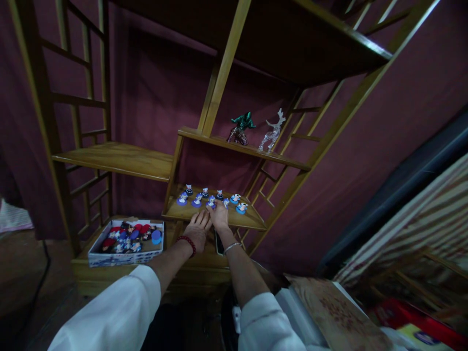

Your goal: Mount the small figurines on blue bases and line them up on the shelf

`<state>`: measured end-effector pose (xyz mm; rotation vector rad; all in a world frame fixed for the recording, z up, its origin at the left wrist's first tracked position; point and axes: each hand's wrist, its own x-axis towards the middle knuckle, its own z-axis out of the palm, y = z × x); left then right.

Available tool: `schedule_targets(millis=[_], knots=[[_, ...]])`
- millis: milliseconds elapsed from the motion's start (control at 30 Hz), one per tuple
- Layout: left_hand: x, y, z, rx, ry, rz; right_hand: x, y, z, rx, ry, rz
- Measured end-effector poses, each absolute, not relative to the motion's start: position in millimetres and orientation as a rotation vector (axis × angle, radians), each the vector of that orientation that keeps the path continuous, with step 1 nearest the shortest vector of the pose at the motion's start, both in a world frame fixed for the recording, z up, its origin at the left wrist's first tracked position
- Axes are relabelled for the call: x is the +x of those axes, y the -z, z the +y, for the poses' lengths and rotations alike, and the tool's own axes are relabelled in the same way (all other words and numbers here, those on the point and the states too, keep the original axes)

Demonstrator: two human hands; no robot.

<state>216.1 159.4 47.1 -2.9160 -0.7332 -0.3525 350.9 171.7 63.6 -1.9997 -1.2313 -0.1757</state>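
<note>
Small figurines on round bases stand in two rows on a low wooden shelf. My right hand reaches over the shelf's front edge, its thumb and fingers closed at a purple-based figurine in the front row. Part of another purple-based figurine shows just behind that hand. My left hand lies beside it at the shelf edge, fingers stretched out and holding nothing visible. To the left are more purple figurines; dark-based ones stand behind. Blue-based figurines are at the right.
A shallow box of jumbled figurines sits at the lower left. Above, a green figure and a clear deer figurine stand on another shelf. Wooden posts frame the space. A dark flat object lies below my wrists.
</note>
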Motion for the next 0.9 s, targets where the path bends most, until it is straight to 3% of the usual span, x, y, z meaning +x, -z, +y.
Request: schedule_targets(millis=[900], knots=[[216.8,-44.5,162.7,-2.904,0.416,-0.721,339.8,-82.7,178.6,-2.387,0.119,-1.111]])
